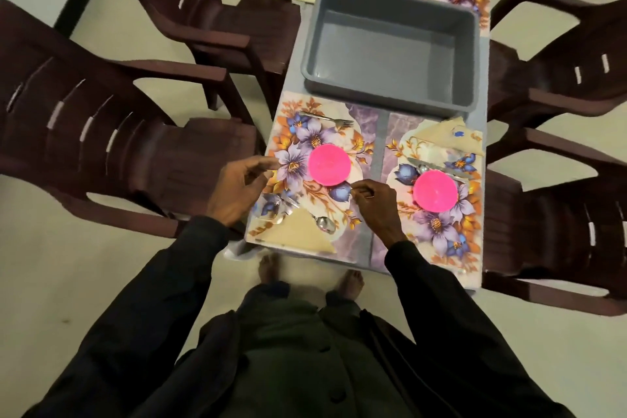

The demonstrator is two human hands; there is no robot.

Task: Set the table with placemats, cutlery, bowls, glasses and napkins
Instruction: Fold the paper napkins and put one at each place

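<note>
Left hand (242,192): held palm down at the left edge of the near-left flowered placemat (359,146). The fingers are loosely curled and the thumb and forefinger are stretched toward that edge. Nothing is seen gripped.
Right hand (375,205): held just beside the lower right of the round pink plastic bowl (329,164), with the fingers curled under and the fingertips drawn together. Whether anything is pinched cannot be told.
Near-left setting: the bowl is placed mid-mat, a steel fork (325,119) beyond it, and a folded beige napkin (302,234) and steel spoon (325,224) at the near edge.
Near-right setting: a second pink bowl (435,191) is set on a matching second placemat (441,231).
Counter (380,166): narrow and grey. A grey plastic tub (464,78) is placed beyond the two mats.
Room: dark brown plastic chairs (101,119) are drawn up on both sides on a pale floor (51,275).
</note>
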